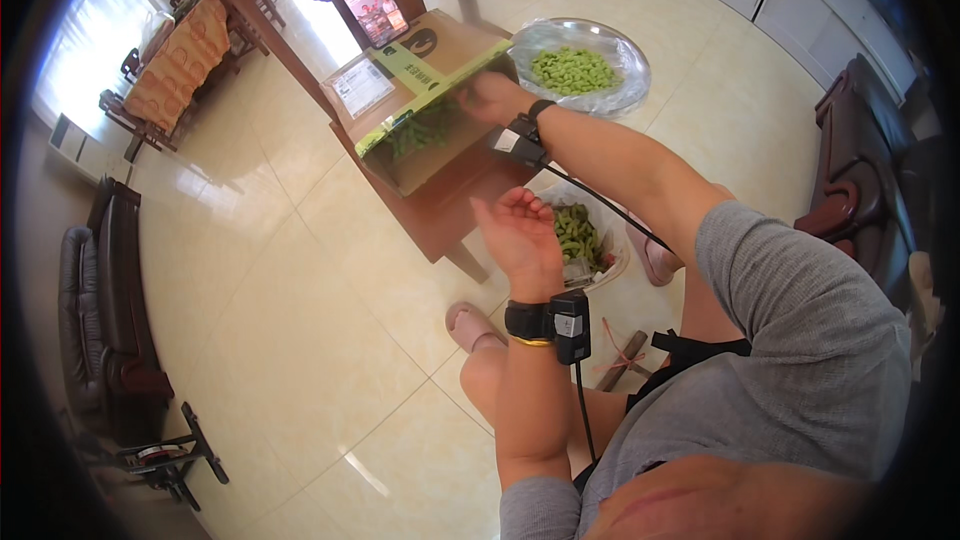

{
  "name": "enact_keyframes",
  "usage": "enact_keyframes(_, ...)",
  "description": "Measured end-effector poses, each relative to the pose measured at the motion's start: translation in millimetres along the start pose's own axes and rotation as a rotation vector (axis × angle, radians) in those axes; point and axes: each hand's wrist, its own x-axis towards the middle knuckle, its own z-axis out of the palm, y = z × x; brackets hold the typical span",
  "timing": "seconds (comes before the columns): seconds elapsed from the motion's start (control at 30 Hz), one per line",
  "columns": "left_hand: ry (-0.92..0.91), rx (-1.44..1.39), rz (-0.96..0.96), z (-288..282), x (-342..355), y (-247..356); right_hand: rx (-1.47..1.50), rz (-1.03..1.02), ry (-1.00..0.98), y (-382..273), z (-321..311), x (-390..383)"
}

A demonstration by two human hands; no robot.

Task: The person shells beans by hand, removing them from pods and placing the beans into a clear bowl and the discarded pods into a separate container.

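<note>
My right hand [488, 99] reaches into the opening of a cardboard box [420, 166]; its fingertips are blurred and partly hidden, so any hold cannot be made out. Inside the box lie green bean pods [420, 132], dim in the shade. My left hand [524, 245] hovers nearer to me with its palm up, thumb apart and fingers loosely bent, nothing visible in it. Just beside it on the floor, a plastic-lined bin [613, 273] contains darker green pods [578, 230]. Shelled green beans [575, 71] are heaped on a plastic-covered round tray [633, 58] beyond my right hand.
The box rests on a wooden chair [432, 240], with a lit phone [371, 4] leaning upright on top. Cables run from the wrist devices. Dark leather sofas stand at left [125, 310] and right [850, 155]. A cloth-covered table [180, 60] is far left.
</note>
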Motion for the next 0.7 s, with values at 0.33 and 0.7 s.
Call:
enact_keyframes(0.33, -0.002, 0.059, 0.027, -6.2, 3.6, 6.1, -0.104, 0.119, -0.031, -2.4, -15.0, -78.5)
enact_keyframes(0.7, -0.098, 0.939, 0.021, 14.3, -2.2, -26.5, -0.575, 0.306, -0.074, -17.7, -66.7, -201.0)
